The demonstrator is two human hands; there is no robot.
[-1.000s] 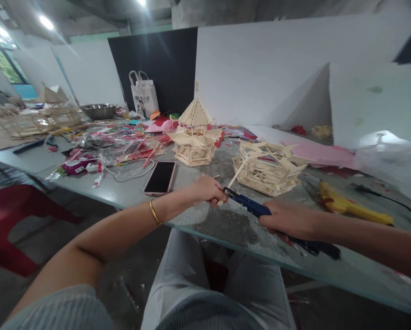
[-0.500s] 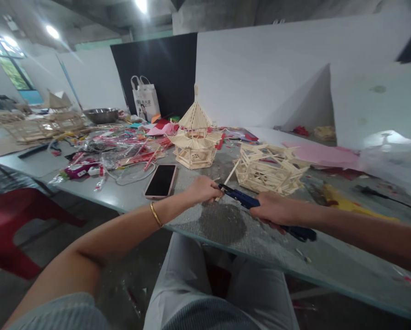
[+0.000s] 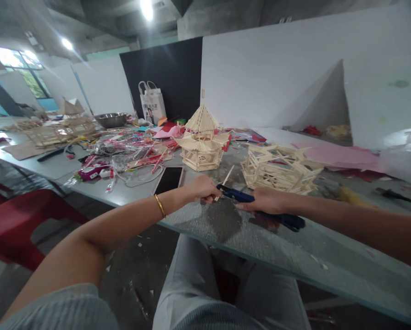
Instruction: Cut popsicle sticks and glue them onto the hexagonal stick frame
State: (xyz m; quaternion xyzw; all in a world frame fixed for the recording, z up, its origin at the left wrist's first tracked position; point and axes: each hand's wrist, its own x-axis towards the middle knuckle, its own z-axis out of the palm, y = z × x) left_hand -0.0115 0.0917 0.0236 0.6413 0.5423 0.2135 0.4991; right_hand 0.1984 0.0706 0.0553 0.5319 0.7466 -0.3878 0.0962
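Note:
A thin wooden stick [image 3: 229,175] is pinched in my left hand [image 3: 205,187], its pale end sticking up past the fingers. My right hand [image 3: 265,201] is wrapped round dark blue pliers [image 3: 238,195], whose jaws meet the stick right beside my left fingertips. Behind my hands stands a small stick pavilion [image 3: 202,142] with a pointed roof. Right of it lies an open lattice of sticks [image 3: 279,170]. A phone [image 3: 169,179] lies beyond my left forearm, partly covered by it.
Plastic wrappers and coloured scraps [image 3: 123,149] pile up at the left, near a metal bowl [image 3: 111,120] and a white bag [image 3: 152,104]. Pink paper [image 3: 343,156] lies at the back right. A red stool [image 3: 23,224] stands left of the table [image 3: 205,223].
The view has shifted a little to the left. The pliers and the stick have turned slightly, and both hands remain close together.

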